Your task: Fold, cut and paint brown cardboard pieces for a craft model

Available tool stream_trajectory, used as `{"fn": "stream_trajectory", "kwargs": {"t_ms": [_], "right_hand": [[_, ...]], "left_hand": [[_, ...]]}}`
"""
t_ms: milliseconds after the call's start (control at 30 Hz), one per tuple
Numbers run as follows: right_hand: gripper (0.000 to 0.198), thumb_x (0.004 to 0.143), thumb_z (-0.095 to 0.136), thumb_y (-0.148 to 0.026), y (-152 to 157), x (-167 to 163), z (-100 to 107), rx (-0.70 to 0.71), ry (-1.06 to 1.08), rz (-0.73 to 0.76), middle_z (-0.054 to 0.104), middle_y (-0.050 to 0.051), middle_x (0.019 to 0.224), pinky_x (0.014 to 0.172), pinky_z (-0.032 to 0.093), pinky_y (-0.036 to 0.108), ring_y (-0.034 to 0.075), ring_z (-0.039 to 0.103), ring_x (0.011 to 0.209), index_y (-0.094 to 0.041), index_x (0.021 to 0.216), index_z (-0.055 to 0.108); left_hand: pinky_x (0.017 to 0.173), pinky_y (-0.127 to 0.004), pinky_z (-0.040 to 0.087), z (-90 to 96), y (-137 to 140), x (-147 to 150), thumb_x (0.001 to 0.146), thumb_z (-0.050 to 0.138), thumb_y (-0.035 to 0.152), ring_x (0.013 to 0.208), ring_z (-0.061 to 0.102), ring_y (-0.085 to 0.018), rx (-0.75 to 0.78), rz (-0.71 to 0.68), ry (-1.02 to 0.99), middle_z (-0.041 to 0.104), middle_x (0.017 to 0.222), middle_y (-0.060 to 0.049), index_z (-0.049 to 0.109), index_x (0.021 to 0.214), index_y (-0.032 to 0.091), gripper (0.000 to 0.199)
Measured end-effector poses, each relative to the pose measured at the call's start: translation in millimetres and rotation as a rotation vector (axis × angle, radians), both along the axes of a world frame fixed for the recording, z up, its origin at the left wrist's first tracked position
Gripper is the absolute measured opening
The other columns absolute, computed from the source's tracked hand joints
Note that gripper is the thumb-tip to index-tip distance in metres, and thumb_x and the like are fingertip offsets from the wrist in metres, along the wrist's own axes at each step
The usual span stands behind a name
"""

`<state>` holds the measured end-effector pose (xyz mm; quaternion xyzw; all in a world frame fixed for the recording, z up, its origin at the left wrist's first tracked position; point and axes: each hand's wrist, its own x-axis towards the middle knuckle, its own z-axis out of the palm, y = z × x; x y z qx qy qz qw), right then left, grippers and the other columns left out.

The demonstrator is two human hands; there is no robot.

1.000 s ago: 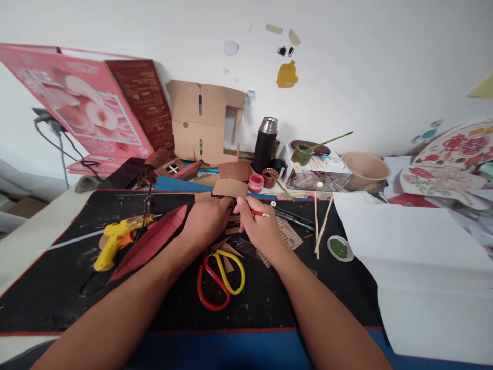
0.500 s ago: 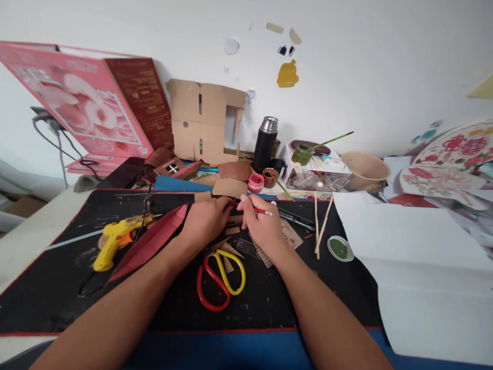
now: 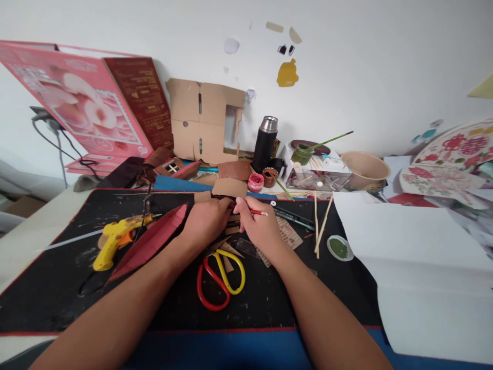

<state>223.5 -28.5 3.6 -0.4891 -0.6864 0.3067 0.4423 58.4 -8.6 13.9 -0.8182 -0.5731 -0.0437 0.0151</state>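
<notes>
A slim red pencil [image 3: 257,211] with a pale end is pinched in my right hand [image 3: 259,221]. Its point is hidden between the two hands. My left hand [image 3: 208,218] is closed close beside the right, fingers bent; whatever they grip or press is hidden. Just behind the fingers is a piece of brown cardboard [image 3: 230,186]. Scissors with one red and one yellow handle [image 3: 231,275] lie in front of the hands, among cardboard scraps [image 3: 228,264]. Under my right wrist is a piece of corrugated cardboard [image 3: 288,234].
On the black mat [image 3: 254,313], a yellow glue gun [image 3: 111,244] and a folded red piece [image 3: 150,241] lie left. Wooden sticks [image 3: 323,226], a lid with green paint [image 3: 339,248] and white paper [image 3: 423,272] are right. Paint jars [image 3: 256,182] and a black flask [image 3: 265,144] stand behind.
My right hand has shifted slightly left with the pencil, nearer the left hand. The left hand stays nearly in place.
</notes>
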Motion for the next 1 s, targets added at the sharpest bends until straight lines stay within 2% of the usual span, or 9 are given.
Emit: {"fn": "stream_trajectory", "kwargs": {"t_ms": [167, 400, 700, 1000], "right_hand": [[0.039, 0.110, 0.046, -0.045, 1.0, -0.9, -2.0, -0.028, -0.021, -0.007, 0.055, -0.004, 0.048, 0.057, 0.046, 0.027, 0.017, 0.062, 0.049, -0.025, 0.083, 0.066], [0.039, 0.110, 0.046, -0.041, 0.4, -3.2, -0.4, -0.024, -0.088, -0.013, 0.056, -0.003, 0.049, 0.054, 0.041, 0.027, 0.017, 0.061, 0.049, -0.026, 0.075, 0.058], [0.037, 0.110, 0.049, -0.041, 0.7, -1.6, 0.0, -0.019, -0.057, -0.045, 0.057, -0.004, 0.048, 0.057, 0.044, 0.027, 0.018, 0.063, 0.049, -0.025, 0.083, 0.069], [0.040, 0.110, 0.048, -0.043, 1.3, 0.1, 2.2, 0.010, -0.021, -0.057, 0.056, -0.005, 0.047, 0.058, 0.045, 0.026, 0.015, 0.061, 0.046, -0.024, 0.082, 0.069]], "left_hand": [[0.068, -0.033, 0.051, -1.8, -0.7, 1.6, 0.106, 0.039, 0.020, 0.085, 0.075, -0.029, 0.022, -0.108, 0.045, 0.077, 0.092, -0.017, 0.071, 0.105, 0.012, 0.033], [0.070, -0.036, 0.052, -3.2, -2.6, 3.1, 0.102, 0.043, 0.013, 0.085, 0.074, -0.031, 0.016, -0.171, 0.057, 0.075, 0.088, -0.017, 0.070, 0.102, 0.011, 0.027], [0.069, -0.035, 0.051, -7.2, -0.8, 0.2, 0.105, 0.042, 0.019, 0.086, 0.076, -0.031, 0.048, -0.159, 0.031, 0.077, 0.090, -0.018, 0.071, 0.105, 0.012, 0.029], [0.067, -0.032, 0.049, -2.7, -0.8, 1.3, 0.105, 0.046, 0.030, 0.087, 0.078, -0.030, 0.008, -0.035, -0.051, 0.081, 0.098, -0.015, 0.073, 0.112, 0.017, 0.031]]}}
